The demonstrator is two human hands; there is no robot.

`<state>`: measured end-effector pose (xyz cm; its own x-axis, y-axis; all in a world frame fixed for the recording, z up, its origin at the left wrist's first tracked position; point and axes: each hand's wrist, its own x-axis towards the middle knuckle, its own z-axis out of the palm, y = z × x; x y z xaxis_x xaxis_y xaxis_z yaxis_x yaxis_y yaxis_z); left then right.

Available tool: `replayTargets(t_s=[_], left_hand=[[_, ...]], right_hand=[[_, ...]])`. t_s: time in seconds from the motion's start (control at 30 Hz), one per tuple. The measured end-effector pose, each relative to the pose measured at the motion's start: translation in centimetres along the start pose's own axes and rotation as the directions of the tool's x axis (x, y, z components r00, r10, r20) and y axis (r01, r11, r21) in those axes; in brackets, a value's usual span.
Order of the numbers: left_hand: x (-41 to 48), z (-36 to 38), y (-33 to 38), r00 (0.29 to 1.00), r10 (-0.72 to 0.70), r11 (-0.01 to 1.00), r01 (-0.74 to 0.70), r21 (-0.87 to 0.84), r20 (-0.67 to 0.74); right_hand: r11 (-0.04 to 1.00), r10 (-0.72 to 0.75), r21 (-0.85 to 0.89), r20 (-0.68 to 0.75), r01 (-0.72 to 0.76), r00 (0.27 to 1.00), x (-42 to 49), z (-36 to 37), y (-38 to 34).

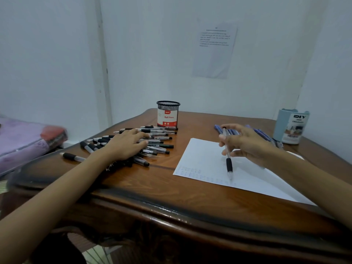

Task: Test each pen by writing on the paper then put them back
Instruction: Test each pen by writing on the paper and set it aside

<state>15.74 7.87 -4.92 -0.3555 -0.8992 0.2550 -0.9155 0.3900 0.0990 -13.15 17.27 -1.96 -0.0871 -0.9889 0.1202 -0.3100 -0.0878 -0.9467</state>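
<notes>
Pinching the pen point(228, 162) high up in our right grip point(245, 143), we should slide down to its black part and press the tip softly on the paper point(202, 159) (our left grip point(125, 144) lies flat on the other pens point(160, 147)).

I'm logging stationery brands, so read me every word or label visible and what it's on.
"DIY", "Ball Pens": red-and-white label on the black mesh pen cup.
"DIY": label on the pale blue plastic organiser; smaller lines beneath blurred.
White printed sheet on the wall: too small to read.
</notes>
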Motion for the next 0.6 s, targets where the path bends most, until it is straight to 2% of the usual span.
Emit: replayTargets(t_s=[0.23, 0.33, 0.43, 0.5, 0.6], left_hand=[[0.1, 0.1, 0.0, 1.000, 0.004, 1.000, -0.004, -0.002, 0.000], [0.1, 0.0, 0.0, 1.000, 0.001, 1.000, -0.001, 0.005, -0.004], [0.1, 0.0, 0.1, 1.000, 0.004, 1.000, -0.004, 0.008, 0.001], [0.1, 0.0, 0.1, 1.000, 0.006, 1.000, -0.006, 0.010, 0.000], [0.1, -0.1, 0.1, 1.000, 0.010, 1.000, -0.010, 0.008, 0.000]], right_hand=[[0.971, 0.032, 0.241, -0.089, -0.010, 0.996, 0.3, -0.1, -0.1], [0.888, 0.160, 0.449, -0.095, -0.101, 0.982, 0.4, 0.1, 0.1], [0.781, 0.218, 0.617, -0.118, -0.100, 0.969, 0.6, 0.0, 0.6], [0.780, 0.197, 0.618, -0.097, -0.096, 0.976, 0.5, 0.4, 0.6], [0.891, 0.118, 0.443, -0.020, -0.097, 0.993, -0.2, 1.5, 0.3]])
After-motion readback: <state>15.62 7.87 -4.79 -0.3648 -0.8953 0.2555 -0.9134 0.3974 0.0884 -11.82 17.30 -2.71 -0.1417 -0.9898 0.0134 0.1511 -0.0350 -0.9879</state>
